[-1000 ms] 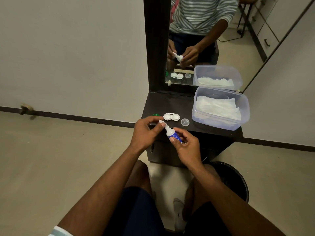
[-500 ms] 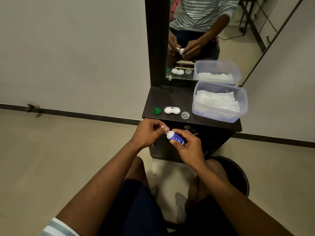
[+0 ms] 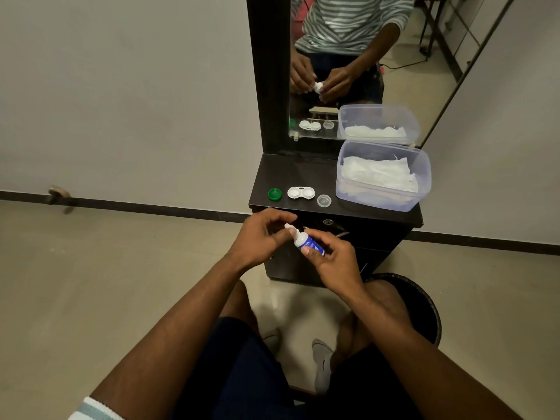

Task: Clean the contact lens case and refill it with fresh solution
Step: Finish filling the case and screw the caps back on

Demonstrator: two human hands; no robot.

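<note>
A small white solution bottle (image 3: 306,243) with a blue label is held in front of the dark cabinet, tilted with its tip to the upper left. My right hand (image 3: 335,262) grips its body. My left hand (image 3: 260,237) pinches the white cap (image 3: 288,227) at its tip. The white contact lens case (image 3: 301,193) lies open near the front edge of the dark cabinet top (image 3: 303,174), both wells uncovered. A green cap (image 3: 275,194) lies to its left and a clear cap (image 3: 324,200) to its right.
A clear plastic tub (image 3: 383,194) of white tissues stands on the right of the cabinet top. A mirror (image 3: 348,71) rises behind it. A black bin (image 3: 421,301) stands on the floor at the right, beside my knees.
My hands and the bottle have drawn back from the cabinet top toward me. The green cap, hidden behind my left hand a second ago, is now in plain view.
</note>
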